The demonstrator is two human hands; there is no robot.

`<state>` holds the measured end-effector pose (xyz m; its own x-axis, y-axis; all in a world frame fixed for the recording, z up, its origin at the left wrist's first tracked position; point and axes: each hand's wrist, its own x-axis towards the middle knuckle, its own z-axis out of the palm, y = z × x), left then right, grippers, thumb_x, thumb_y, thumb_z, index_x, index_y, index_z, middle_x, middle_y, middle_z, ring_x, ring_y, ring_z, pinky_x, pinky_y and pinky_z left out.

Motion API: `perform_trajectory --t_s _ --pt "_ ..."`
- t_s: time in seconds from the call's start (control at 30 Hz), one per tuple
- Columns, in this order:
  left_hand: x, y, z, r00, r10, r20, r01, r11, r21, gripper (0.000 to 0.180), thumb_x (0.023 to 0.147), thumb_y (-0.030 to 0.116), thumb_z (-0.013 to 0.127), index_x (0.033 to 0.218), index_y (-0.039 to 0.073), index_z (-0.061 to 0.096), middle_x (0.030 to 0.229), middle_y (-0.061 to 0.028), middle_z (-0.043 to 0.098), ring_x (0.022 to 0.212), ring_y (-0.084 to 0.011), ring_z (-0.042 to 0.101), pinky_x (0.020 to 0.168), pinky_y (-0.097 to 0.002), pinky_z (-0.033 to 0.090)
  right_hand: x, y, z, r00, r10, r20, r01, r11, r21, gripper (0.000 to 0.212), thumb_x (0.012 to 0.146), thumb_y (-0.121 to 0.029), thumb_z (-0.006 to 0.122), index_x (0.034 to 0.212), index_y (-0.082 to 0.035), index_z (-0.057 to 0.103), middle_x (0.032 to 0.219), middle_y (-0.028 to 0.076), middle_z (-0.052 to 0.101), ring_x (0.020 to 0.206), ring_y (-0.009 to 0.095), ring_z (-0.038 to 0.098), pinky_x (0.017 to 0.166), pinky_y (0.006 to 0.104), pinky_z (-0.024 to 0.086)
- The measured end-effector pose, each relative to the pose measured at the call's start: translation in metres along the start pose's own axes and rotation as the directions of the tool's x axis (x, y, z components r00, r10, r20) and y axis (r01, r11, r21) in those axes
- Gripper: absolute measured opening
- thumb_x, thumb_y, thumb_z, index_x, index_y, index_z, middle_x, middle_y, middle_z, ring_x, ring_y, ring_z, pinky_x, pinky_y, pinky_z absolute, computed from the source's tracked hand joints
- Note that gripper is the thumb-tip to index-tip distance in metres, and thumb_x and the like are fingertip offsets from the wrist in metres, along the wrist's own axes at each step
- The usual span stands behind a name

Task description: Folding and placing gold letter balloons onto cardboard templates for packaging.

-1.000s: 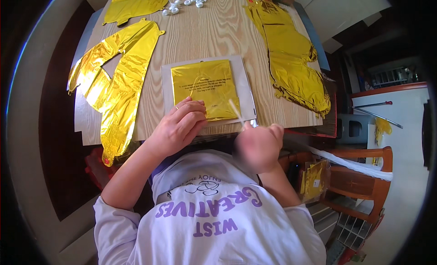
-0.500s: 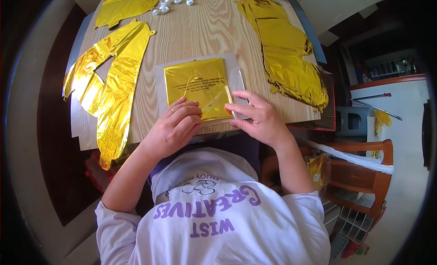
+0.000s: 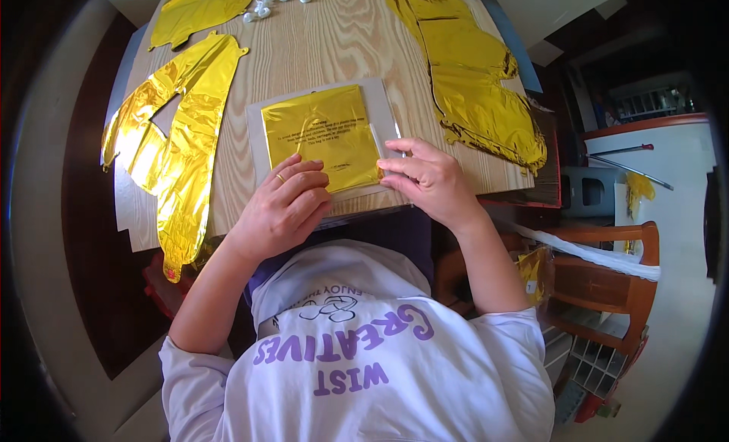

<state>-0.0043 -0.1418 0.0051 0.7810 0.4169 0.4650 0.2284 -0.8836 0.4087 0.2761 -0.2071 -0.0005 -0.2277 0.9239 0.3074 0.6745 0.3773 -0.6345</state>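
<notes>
A clear plastic bag (image 3: 253, 123) with a grey backing lies at the table's near edge. Inside it is a folded gold foil balloon (image 3: 315, 149), with dark print on the plastic over it. My left hand (image 3: 288, 203) wears a ring and is curled at the bag's near left corner; its thumb is hidden. Thumb and fingers of my right hand (image 3: 429, 176) close on the bag's right edge, the index finger raised a little. Just beside those fingertips a thin whitish straw (image 3: 377, 140) lies along the right side of the foil.
Flat gold foil balloons lie on the wood-grain table (image 3: 326, 39): one at the left (image 3: 190, 131) hangs over the edge, another at the right (image 3: 471, 77). Small white ribbon rolls (image 3: 262, 9) sit at the far side. A wooden chair (image 3: 600, 290) stands to my right.
The view has shifted slightly. My right fingers have moved down along the straw to the bag's edge, and the straw now lies flatter against the foil. My left hand stays at the near corner.
</notes>
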Motion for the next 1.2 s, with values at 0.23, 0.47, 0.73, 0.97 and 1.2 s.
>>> perform_trajectory --t_s 0.23,0.47,0.73,0.97,1.2 --pt "0.025 0.02 -0.014 0.998 0.009 0.066 -0.01 1.0 0.01 0.029 0.08 0.009 0.073 0.108 0.007 0.067 0.12 -0.0119 0.064 0.128 -0.0343 0.056 0.114 -0.0554 0.038 -0.028 -0.024 -0.01 0.988 -0.075 -0.132 0.045 0.976 -0.213 0.028 0.074 -0.011 0.083 0.1 -0.008 0.072 0.112 0.007 0.065 0.093 0.028 0.064 0.082 0.0389 0.052" --pt "0.041 0.009 0.019 0.962 0.12 0.244 -0.086 0.985 -0.147 0.041 0.079 0.006 0.068 0.119 0.006 0.066 0.131 -0.0137 0.06 0.134 -0.0354 0.051 0.116 -0.0561 0.035 -0.045 -0.017 -0.021 0.99 -0.123 -0.069 0.095 0.943 -0.318 0.03 0.072 -0.006 0.082 0.099 -0.007 0.069 0.102 0.007 0.063 0.087 0.026 0.059 0.079 0.0386 0.05" --pt "0.041 0.007 0.018 0.954 0.132 0.269 -0.065 0.968 -0.243 0.045 0.076 0.01 0.067 0.12 0.004 0.067 0.135 -0.0163 0.058 0.135 -0.0377 0.05 0.119 -0.0577 0.031 -0.042 -0.025 -0.024 0.991 -0.129 0.028 0.131 0.937 -0.324 0.015 0.079 -0.007 0.074 0.084 -0.005 0.06 0.085 0.008 0.056 0.085 0.028 0.057 0.08 0.0392 0.048" --pt "0.041 0.005 0.017 0.951 0.135 0.277 -0.063 0.965 -0.254 0.049 0.075 0.015 0.067 0.122 0.003 0.067 0.136 -0.0176 0.058 0.137 -0.0388 0.049 0.119 -0.0591 0.029 -0.054 -0.043 -0.026 0.997 -0.066 0.032 0.072 0.973 -0.219 0.02 0.076 -0.005 0.079 0.088 -0.003 0.062 0.088 0.011 0.06 0.086 0.03 0.061 0.077 0.0398 0.05" --pt "0.039 0.005 0.017 0.951 0.12 0.284 -0.047 0.967 -0.252 0.05 0.074 0.016 0.066 0.123 0.004 0.067 0.137 -0.0177 0.058 0.138 -0.0391 0.048 0.119 -0.0597 0.029 -0.034 -0.026 -0.035 0.994 -0.029 0.108 0.062 0.947 -0.314 0.011 0.084 -0.006 0.069 0.088 -0.004 0.058 0.088 0.01 0.056 0.088 0.03 0.059 0.083 0.0419 0.049"
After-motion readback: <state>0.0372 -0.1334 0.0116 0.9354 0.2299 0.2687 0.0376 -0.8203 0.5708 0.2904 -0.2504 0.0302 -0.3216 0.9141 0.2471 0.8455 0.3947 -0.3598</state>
